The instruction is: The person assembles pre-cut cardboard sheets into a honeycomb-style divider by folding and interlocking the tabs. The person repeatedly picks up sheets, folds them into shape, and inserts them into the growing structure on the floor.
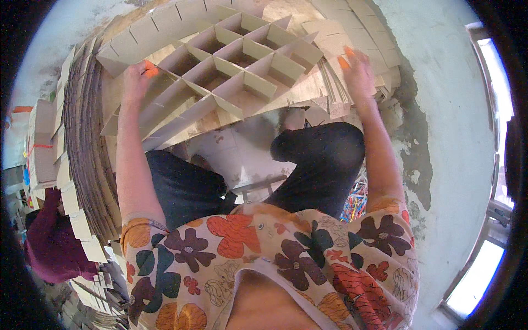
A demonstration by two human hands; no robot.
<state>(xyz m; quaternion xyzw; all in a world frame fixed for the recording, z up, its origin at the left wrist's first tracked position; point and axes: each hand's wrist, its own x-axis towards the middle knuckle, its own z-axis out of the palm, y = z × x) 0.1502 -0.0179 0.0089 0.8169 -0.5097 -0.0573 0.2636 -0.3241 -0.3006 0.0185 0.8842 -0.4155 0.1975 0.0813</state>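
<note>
A cardboard divider grid of interlocked slotted strips lies in front of me, its cells standing upright. At its left side my left hand is closed, its orange-covered fingertips pinched together beside a cardboard strip of the grid. The exact grip is partly hidden. My right hand is over a pile of slotted cardboard strips right of the grid. Its thumb and finger, also orange-tipped, are bent and slightly apart, with nothing visible between them.
Slotted cardboard sheets stand behind the grid. A tall stack of strips lines my left. A worn wall rises at right. Another person in a maroon top is at the lower left. Colourful thin pieces lie by my right knee.
</note>
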